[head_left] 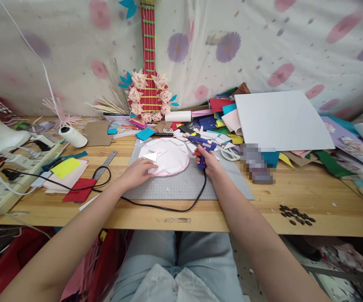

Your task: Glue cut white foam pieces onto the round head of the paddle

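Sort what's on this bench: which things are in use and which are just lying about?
In use: left hand on round pink-and-white paper piece; right hand gripping blue glue gun; grey cutting mat.

Lying about: white thread spool, steel ruler, large white sheet, white-handled scissors.

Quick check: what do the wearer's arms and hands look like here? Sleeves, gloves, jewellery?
Both forearms are bare up to the picture's edge, no sleeves in view. The left hand and right hand wear no gloves. No rings, watch or bracelets can be made out, and no markings. Below the arms, light blue jeans cover the lap.

a blurred patch hides something beside the cutting mat.
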Action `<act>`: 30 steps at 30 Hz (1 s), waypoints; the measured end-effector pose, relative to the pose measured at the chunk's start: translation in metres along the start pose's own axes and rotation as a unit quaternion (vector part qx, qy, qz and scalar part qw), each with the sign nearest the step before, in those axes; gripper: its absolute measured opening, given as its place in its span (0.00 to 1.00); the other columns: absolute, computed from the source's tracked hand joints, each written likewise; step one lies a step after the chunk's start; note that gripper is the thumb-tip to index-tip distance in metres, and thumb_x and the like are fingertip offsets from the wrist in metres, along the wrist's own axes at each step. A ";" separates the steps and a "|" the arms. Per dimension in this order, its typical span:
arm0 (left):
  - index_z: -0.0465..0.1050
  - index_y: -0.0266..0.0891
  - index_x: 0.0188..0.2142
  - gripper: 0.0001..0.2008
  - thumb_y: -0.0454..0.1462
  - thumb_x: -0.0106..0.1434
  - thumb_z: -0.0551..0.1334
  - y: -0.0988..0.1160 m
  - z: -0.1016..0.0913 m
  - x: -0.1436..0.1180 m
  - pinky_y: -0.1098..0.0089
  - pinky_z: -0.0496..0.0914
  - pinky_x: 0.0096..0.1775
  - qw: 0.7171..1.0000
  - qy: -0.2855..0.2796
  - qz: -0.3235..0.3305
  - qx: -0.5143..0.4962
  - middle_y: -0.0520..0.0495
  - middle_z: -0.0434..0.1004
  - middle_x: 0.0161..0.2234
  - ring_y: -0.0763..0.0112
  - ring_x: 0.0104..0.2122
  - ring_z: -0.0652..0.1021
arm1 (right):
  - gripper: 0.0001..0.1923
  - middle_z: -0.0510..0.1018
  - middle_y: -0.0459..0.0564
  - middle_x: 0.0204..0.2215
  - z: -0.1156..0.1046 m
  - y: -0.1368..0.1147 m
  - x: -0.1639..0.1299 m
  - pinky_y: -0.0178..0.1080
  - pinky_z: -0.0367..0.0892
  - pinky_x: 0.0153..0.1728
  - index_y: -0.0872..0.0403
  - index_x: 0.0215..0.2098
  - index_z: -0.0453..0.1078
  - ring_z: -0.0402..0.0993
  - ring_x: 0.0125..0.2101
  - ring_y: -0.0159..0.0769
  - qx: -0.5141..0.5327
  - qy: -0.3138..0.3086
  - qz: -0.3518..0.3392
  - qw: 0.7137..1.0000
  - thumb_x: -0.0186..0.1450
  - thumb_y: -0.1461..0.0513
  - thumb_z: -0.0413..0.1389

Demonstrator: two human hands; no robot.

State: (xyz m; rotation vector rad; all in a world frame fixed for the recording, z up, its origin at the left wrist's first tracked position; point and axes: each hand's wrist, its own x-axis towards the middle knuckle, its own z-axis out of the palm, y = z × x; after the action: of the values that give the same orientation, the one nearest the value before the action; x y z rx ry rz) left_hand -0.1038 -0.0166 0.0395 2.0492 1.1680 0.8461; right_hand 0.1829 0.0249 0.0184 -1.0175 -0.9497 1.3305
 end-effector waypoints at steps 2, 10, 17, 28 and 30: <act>0.79 0.47 0.34 0.14 0.38 0.44 0.71 0.001 0.000 0.002 0.59 0.61 0.52 1.000 -0.008 0.007 -0.006 0.44 0.76 0.37 0.58 0.42 0.72 | 0.24 0.74 0.45 0.23 0.000 0.000 0.000 0.30 0.56 0.15 0.54 0.25 0.67 0.58 0.16 0.23 0.002 0.001 0.003 1.000 0.45 0.45 0.64; 0.79 0.44 0.33 0.14 0.35 0.42 0.72 0.021 -0.011 0.005 0.67 0.64 0.48 0.980 0.070 -0.108 -0.155 0.46 0.77 0.37 0.61 0.40 0.72 | 0.24 0.73 0.45 0.22 0.000 0.000 0.000 0.30 0.56 0.15 0.54 0.25 0.65 0.59 0.16 0.22 0.003 -0.009 0.001 1.000 0.46 0.44 0.64; 0.79 0.41 0.35 0.17 0.30 0.41 0.71 0.026 -0.030 0.013 0.69 0.64 0.47 0.997 0.019 -0.072 -0.036 0.45 0.76 0.36 0.63 0.38 0.72 | 0.23 0.74 0.45 0.23 0.000 0.000 0.000 0.30 0.55 0.15 0.54 0.25 0.67 0.59 0.16 0.22 0.020 -0.010 0.003 1.000 0.45 0.46 0.65; 0.78 0.48 0.31 0.13 0.28 0.54 0.60 0.025 -0.035 0.030 0.59 0.57 0.54 0.975 -0.120 0.126 0.140 0.46 0.72 0.44 0.58 0.49 0.69 | 0.23 0.74 0.46 0.22 0.000 0.001 0.001 0.28 0.57 0.14 0.54 0.25 0.68 0.59 0.17 0.23 0.025 -0.013 0.008 1.000 0.45 0.46 0.66; 0.78 0.47 0.30 0.13 0.27 0.54 0.60 0.026 -0.031 0.038 0.61 0.60 0.52 0.965 -0.138 0.161 0.155 0.46 0.73 0.42 0.60 0.47 0.70 | 0.23 0.74 0.46 0.22 0.000 0.002 0.001 0.28 0.57 0.14 0.54 0.25 0.68 0.59 0.16 0.22 0.025 -0.013 0.008 1.000 0.45 0.46 0.66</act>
State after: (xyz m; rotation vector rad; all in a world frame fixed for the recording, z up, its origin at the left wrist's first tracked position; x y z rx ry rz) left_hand -0.1004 0.0125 0.0865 2.5669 0.8681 0.5160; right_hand 0.1824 0.0260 0.0166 -0.9746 -0.9245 1.3773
